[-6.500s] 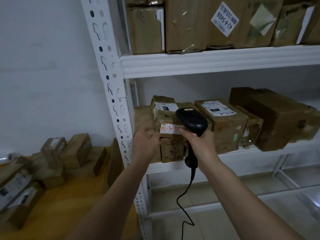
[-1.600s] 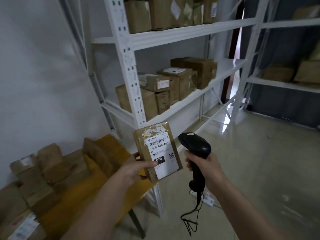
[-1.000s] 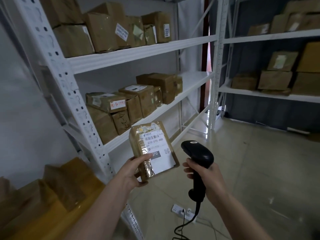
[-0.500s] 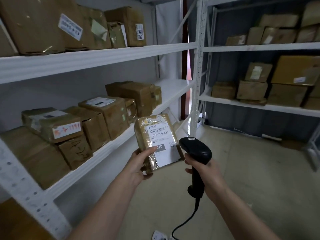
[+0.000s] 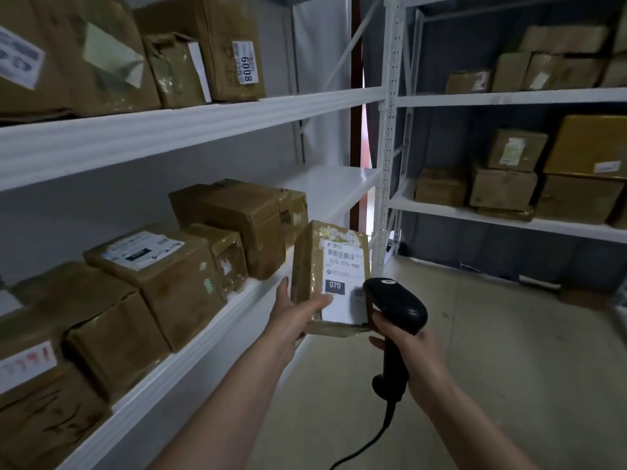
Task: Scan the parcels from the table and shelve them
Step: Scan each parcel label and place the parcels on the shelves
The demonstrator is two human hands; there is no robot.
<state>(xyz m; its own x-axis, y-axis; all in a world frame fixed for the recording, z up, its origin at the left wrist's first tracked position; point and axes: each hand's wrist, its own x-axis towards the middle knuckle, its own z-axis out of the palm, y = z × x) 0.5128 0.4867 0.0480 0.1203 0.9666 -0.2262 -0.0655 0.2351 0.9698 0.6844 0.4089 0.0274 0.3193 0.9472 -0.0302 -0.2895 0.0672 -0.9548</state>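
The left hand (image 5: pixel 294 312) holds a small taped parcel (image 5: pixel 330 276) upright in front of the person, thumb across the lower part of its white label and fingers wrapped round the left edge. The label reads 070-070-A80 with a dark 070 block lower down. The parcel sits in the air just off the front edge of the middle shelf (image 5: pixel 217 325), beside the gap to the right of the last boxes there, not resting on anything.

The right hand (image 5: pixel 412 349) is clenched round the grip of a black scanner (image 5: pixel 395 305), whose head lies just beside the parcel's lower right corner and overlaps the label's edge. Its cable (image 5: pixel 369 446) hangs down from the handle toward the floor (image 5: pixel 509 368).

Compared with half a second ago, the parcel has been carried higher and further toward the shelf, and its label now faces the camera more squarely. The view has swung along the rack: the boxes on the middle shelf (image 5: pixel 176 276) look larger and closer, and the box with the red handwritten tag (image 5: pixel 25 364) has slid to the far left edge. The scanner has stayed close to the parcel's right side.

On the upper shelf (image 5: pixel 203 120) stand more boxes, one tagged 6008 (image 5: pixel 234 49). A second rack (image 5: pixel 509 218) at the back right carries further parcels.
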